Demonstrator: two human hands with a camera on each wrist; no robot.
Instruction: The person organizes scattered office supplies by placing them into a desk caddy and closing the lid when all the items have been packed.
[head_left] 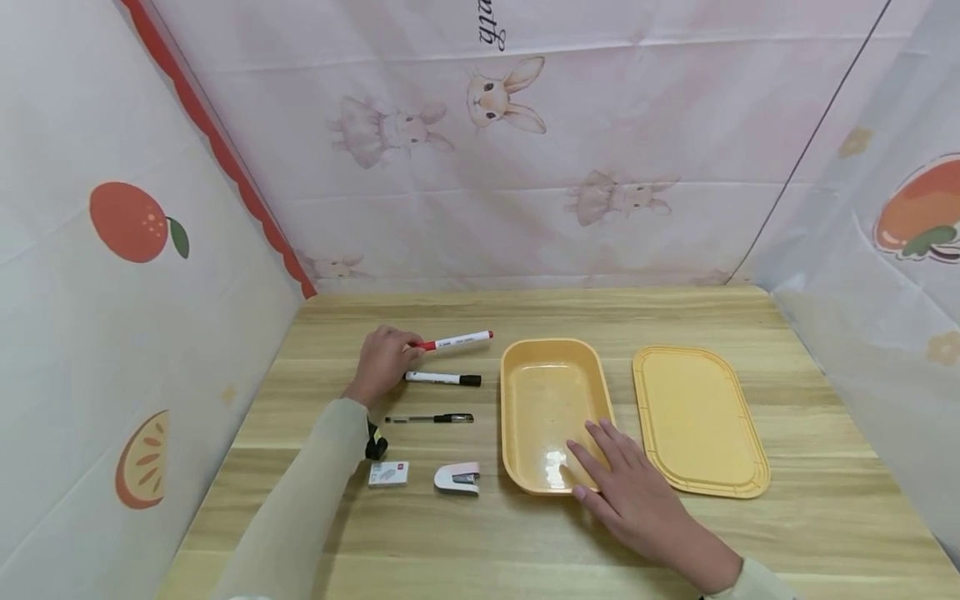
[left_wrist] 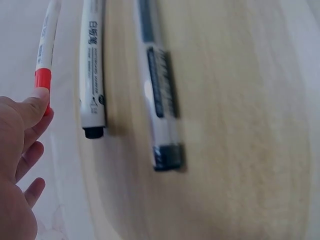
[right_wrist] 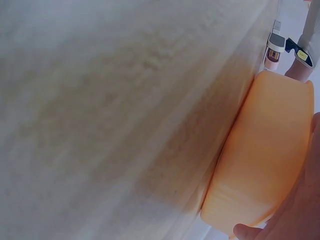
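My left hand (head_left: 385, 360) pinches the red-capped end of a white marker (head_left: 463, 340) between thumb and fingertips; the left wrist view shows the thumb on its red cap (left_wrist: 43, 77). Just below lies a white marker with a black cap (head_left: 442, 379), then a clear pen with a black cap (head_left: 431, 418). With fingers spread and fairly straight, my right hand (head_left: 637, 500) rests at the near right corner of a yellow plastic box (head_left: 512, 417). In the right wrist view its thumb (right_wrist: 247, 232) lies along the box's outer side (right_wrist: 260, 155). No objects show inside the box.
A flat yellow lid (head_left: 701, 417) lies right of the box. Toward the front left are a small white box of staples (head_left: 388, 474) and a white and pink stapler (head_left: 456, 478). Printed cloth walls (head_left: 480, 225) enclose the wooden table (head_left: 525, 550) at the back and sides.
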